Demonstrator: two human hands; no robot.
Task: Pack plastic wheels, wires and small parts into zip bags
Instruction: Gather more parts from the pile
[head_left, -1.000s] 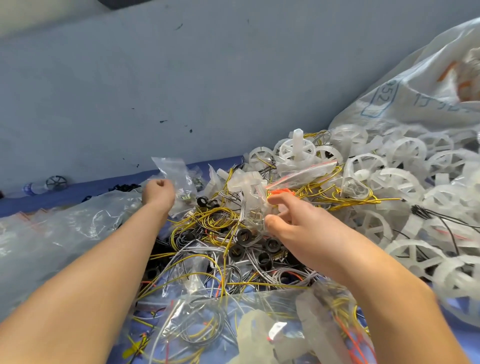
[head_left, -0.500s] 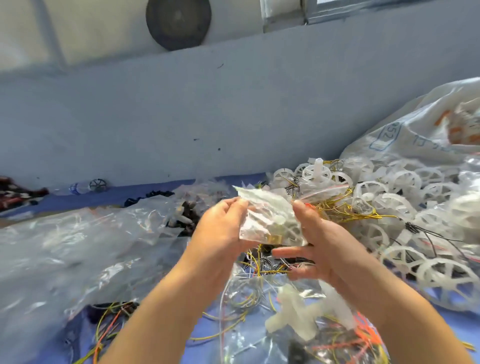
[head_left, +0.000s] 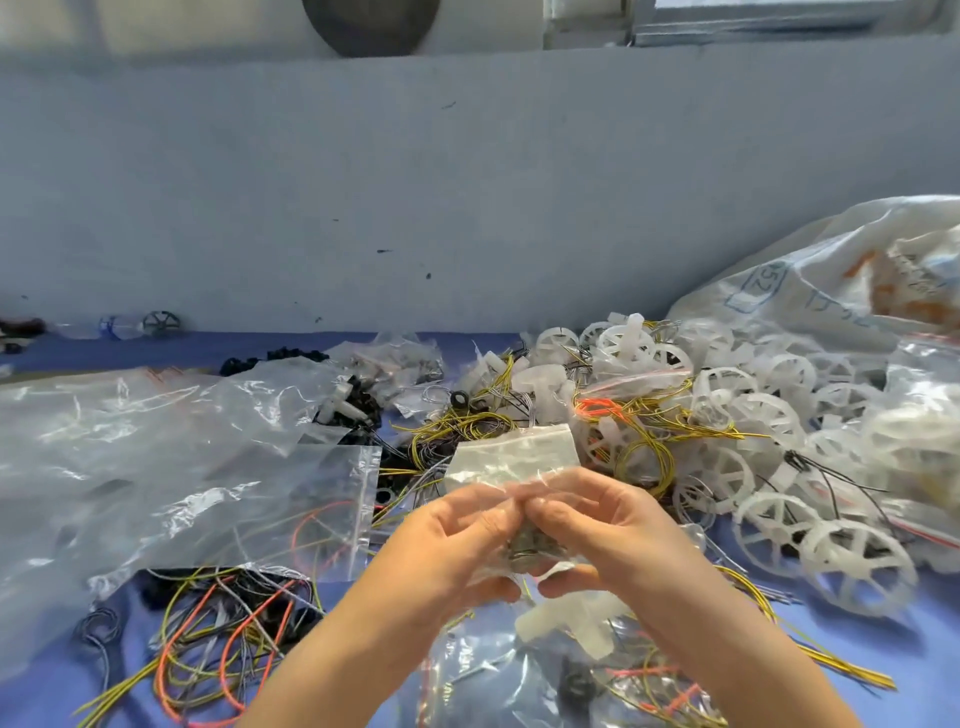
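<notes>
Clear small zip bag (head_left: 514, 457) is pinched by both hands, left hand (head_left: 457, 540) and right hand (head_left: 597, 530), near white wheels (head_left: 769, 415) at right.

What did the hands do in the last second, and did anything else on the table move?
A second ago the hands were apart, reaching into the pile. Since then the left hand and right hand have come together, nearer the person, and both now grip one small bag with small dark parts inside. The wheels and wires lie as before.
</notes>
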